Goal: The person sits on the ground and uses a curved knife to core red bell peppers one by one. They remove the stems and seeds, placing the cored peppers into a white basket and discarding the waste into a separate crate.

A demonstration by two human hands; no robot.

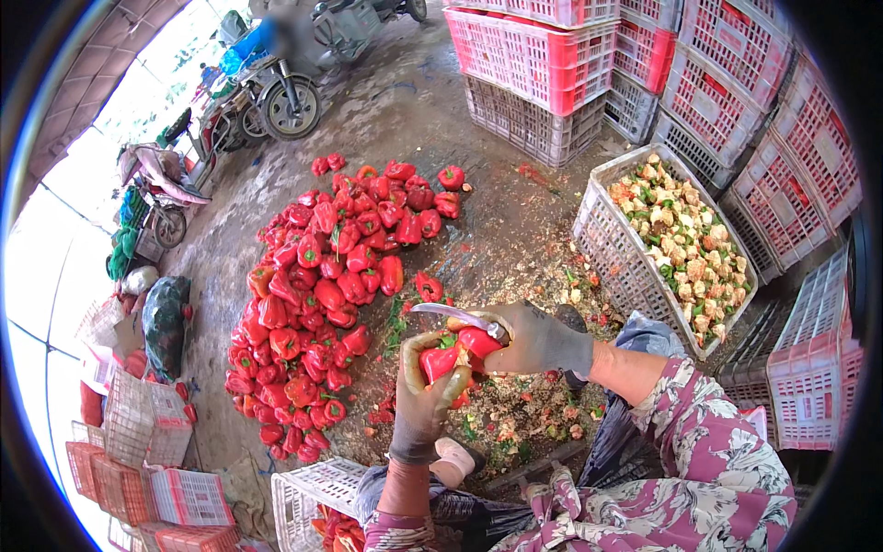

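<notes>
My left hand [421,405], in a soiled work glove, is closed around a red bell pepper [438,363] with a bit of green at its top. My right hand [543,339], gloved too, grips a knife whose curved blade [443,312] points left above the pepper. A second red pepper piece [478,343] shows against the right fingers; whether it is joined to the first cannot be made out. Just beyond my hands, a large heap of red bell peppers [317,285] covers the ground to the left. One cut-open pepper [429,286] lies at its near right edge.
At right stands a crate [602,225] full of pale pepper cores. Stacked red and white crates [538,60] rise behind it. A white crate [322,480] holding red pepper pieces is by my left forearm. Scraps and seeds [524,414] litter the ground; motorbikes [290,101] are parked far left.
</notes>
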